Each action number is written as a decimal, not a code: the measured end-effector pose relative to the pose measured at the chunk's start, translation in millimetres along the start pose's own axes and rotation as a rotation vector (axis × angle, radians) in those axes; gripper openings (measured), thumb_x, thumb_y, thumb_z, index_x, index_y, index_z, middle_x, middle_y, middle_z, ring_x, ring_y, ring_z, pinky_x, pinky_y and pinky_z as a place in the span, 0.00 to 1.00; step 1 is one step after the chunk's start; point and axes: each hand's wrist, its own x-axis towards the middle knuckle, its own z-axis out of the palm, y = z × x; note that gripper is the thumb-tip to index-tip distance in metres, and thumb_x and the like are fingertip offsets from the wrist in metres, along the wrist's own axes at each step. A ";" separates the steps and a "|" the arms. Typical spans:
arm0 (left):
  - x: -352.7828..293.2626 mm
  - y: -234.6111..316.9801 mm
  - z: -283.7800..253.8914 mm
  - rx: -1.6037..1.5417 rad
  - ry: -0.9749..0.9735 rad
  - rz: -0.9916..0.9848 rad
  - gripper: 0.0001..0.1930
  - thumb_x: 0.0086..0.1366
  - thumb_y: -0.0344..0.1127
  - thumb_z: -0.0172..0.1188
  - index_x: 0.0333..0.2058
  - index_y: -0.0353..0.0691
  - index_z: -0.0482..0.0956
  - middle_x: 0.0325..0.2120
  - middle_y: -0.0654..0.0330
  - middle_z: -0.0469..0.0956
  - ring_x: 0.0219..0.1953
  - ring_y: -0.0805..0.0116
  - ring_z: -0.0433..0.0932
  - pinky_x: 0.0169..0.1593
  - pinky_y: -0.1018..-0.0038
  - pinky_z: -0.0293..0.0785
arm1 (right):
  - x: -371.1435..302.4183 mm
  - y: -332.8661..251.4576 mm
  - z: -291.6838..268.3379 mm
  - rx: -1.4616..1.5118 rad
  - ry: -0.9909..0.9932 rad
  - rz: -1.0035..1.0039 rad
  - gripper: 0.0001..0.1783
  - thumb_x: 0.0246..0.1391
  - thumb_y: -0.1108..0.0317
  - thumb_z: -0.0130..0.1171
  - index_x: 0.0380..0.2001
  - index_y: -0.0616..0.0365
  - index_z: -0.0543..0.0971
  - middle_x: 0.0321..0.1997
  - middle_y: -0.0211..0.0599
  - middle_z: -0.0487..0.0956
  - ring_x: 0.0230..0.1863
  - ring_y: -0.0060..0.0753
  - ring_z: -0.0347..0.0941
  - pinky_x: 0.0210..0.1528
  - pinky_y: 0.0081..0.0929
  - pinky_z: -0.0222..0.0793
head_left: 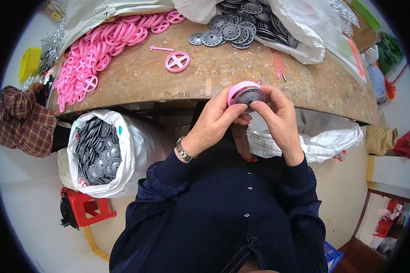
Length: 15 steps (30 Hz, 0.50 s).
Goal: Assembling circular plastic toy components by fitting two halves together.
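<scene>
Over the table's near edge, both my hands hold a pink plastic wheel ring (240,86) with a grey ridged disc (249,95) against its face. My left hand (209,123) grips the left side, its thumb pressing the lower rim of the disc. On the right side, my right hand (281,120) pinches with its thumb at the disc's lower edge. The fingers behind the wheel are partly hidden. Farther off on the table lie a loose pink spoked wheel (177,61) and a short pink rod (161,48).
Pink wheels (91,57) are heaped at the table's left. Grey discs (231,32) spill from a white sack (305,43) at the back. Below left stands an open sack (131,152) of grey discs, near a red stool (83,207). A person in a plaid sleeve (25,120) is far left.
</scene>
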 end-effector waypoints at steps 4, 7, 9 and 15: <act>-1.0 3.2 3.1 0.022 0.028 0.016 0.25 0.73 0.32 0.49 0.65 0.37 0.56 0.51 0.52 0.73 0.42 0.65 0.81 0.45 0.71 0.82 | -2.5 -0.6 3.6 0.026 0.019 -0.020 0.14 0.56 0.70 0.63 0.45 0.63 0.78 0.37 0.32 0.81 0.34 0.20 0.74 0.38 0.21 0.71; -3.2 3.9 12.6 0.007 0.108 0.086 0.24 0.72 0.32 0.51 0.63 0.35 0.58 0.47 0.55 0.74 0.37 0.73 0.80 0.40 0.76 0.81 | -3.7 -0.4 4.6 0.072 0.035 -0.017 0.14 0.57 0.71 0.62 0.45 0.64 0.78 0.37 0.33 0.81 0.35 0.19 0.76 0.39 0.21 0.72; -3.9 1.5 11.8 0.039 0.093 0.083 0.24 0.72 0.32 0.51 0.63 0.35 0.58 0.46 0.55 0.74 0.37 0.73 0.80 0.40 0.76 0.81 | -4.6 1.0 1.9 0.045 -0.055 0.040 0.16 0.60 0.73 0.59 0.51 0.64 0.75 0.43 0.30 0.79 0.44 0.17 0.73 0.46 0.18 0.69; -0.9 -1.1 6.1 0.039 0.017 -0.020 0.23 0.73 0.32 0.48 0.63 0.38 0.57 0.49 0.54 0.74 0.39 0.66 0.82 0.42 0.72 0.82 | -9.8 3.6 9.8 0.187 0.017 0.039 0.18 0.60 0.73 0.59 0.53 0.62 0.72 0.42 0.29 0.78 0.42 0.17 0.73 0.43 0.17 0.69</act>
